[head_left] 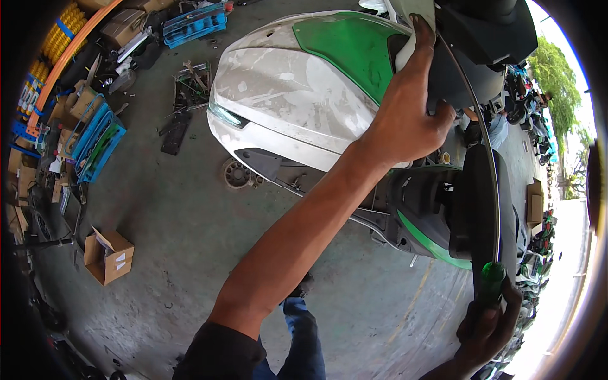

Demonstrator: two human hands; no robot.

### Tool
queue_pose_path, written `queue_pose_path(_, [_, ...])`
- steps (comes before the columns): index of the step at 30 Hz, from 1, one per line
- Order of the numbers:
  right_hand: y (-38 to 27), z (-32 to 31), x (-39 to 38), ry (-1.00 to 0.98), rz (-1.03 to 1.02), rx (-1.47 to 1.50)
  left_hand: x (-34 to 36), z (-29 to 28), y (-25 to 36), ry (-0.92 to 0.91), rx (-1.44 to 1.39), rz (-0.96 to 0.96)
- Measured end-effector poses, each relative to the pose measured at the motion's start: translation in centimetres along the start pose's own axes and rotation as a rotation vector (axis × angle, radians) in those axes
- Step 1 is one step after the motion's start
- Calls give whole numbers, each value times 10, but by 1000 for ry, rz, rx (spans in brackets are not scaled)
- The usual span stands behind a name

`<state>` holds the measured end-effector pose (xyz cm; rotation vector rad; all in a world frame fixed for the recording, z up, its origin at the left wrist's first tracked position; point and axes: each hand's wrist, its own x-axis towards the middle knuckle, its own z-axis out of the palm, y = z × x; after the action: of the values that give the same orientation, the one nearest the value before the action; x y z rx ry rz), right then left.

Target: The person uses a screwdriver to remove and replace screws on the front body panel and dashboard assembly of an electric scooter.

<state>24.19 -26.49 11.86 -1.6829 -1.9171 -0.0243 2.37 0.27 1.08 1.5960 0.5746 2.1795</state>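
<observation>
My left hand (pixel 408 104) reaches up over a scooter, its forearm crossing the view from below. One finger stretches up against a pale panel (pixel 425 14) at the top, and the thumb stands apart. At the lower right my right hand (pixel 491 323) is wrapped round the green handle of a long screwdriver (pixel 493 278). Its thin metal shaft runs up toward the pale panel and the black part (pixel 487 28) there; I cannot tell where the tip rests. The scooter's dusty white front panel (pixel 297 88) has a green insert (pixel 345 47). A black seat (pixel 487 190) lies behind the shaft.
An open cardboard box (pixel 111 256) stands on the floor at left. Blue trays (pixel 98 142) and mixed parts crowd the far left. Loose tools (pixel 193 85) and a round wheel-like part (pixel 237 173) lie near the scooter. Another person (pixel 497 130) and parked scooters are at right.
</observation>
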Motion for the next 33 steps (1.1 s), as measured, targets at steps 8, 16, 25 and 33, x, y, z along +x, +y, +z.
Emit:
queue_pose_path(8, [6, -2, -56, 222, 436, 354, -5, -4, -4, -50, 208, 33])
queue_pose_path(16, [91, -15, -42, 232, 96, -197, 37, 6, -5, 8, 97, -111])
queue_pose_path(25, [115, -41, -3, 202, -19, -217, 53, 9, -43, 53, -55, -148])
queue_pose_path(33, [125, -74, 32, 155, 89, -199, 48, 5, -30, 122, 80, -172])
